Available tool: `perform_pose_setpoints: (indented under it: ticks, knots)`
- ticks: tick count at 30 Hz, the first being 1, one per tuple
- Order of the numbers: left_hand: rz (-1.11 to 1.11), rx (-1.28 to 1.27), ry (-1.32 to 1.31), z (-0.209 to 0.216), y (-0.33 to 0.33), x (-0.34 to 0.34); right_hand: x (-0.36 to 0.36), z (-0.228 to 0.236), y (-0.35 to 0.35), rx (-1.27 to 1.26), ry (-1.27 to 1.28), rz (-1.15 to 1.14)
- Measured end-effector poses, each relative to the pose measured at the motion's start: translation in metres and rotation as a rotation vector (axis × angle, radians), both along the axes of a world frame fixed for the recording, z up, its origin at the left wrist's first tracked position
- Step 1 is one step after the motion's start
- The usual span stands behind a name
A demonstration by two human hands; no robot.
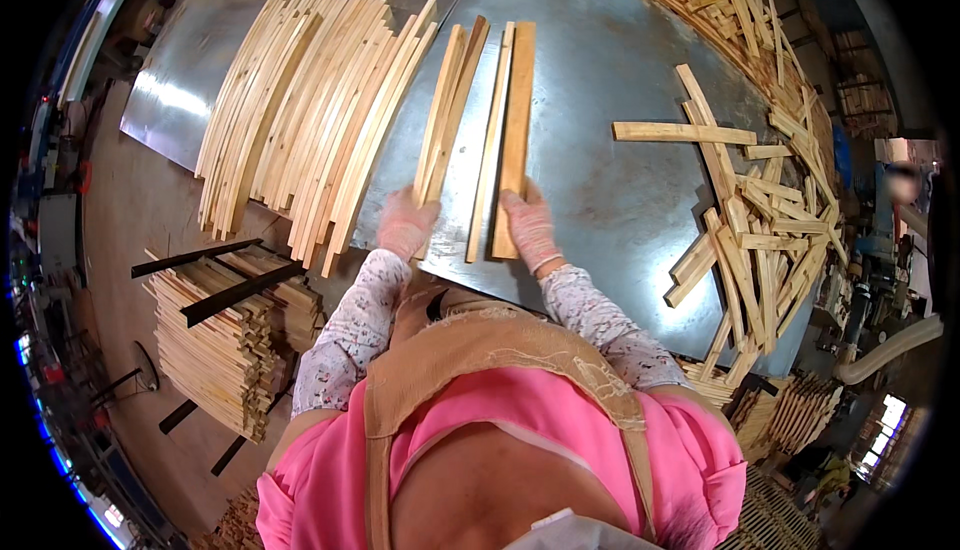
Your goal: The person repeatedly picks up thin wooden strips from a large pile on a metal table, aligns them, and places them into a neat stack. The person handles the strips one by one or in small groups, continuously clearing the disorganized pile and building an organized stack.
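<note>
My left hand, in a pale glove, closes on the near end of a small group of wooden strips, one of them with a darker face. My right hand, gloved too, grips the near end of a wider, darker wooden strip. Between the two hands a narrow pale strip lies on the metal tabletop, apart from both groups. My fingers partly hide the ends they hold. Left of these, many long strips lie side by side in a row, their near ends uneven.
A jumbled heap of shorter wooden pieces covers the table's right side, one strip jutting toward the middle. More offcuts lie at the far right. Below the table's left edge, a stack of strips stands with dark metal bars over it.
</note>
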State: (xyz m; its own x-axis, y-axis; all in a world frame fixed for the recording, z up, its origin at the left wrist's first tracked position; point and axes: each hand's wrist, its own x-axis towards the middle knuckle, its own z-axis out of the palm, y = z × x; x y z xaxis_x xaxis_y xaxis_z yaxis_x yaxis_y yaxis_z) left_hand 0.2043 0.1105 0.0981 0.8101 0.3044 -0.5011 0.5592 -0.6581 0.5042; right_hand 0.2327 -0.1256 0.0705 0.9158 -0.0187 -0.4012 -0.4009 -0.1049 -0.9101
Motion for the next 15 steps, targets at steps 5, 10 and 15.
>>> perform_pose_setpoints:
  ticks: [5,10,15]
  knots:
    - [-0.276,0.564,-0.316,-0.022,0.054,-0.027,0.016,0.035,-0.048,-0.4,-0.18,0.167]
    - [-0.497,0.736,-0.689,0.083,0.082,0.005,0.076,0.112,-0.059,-0.775,-0.563,0.89]
    - [-0.492,0.506,0.099,0.136,0.141,0.064,0.135,0.142,0.029,-0.742,-1.112,0.758]
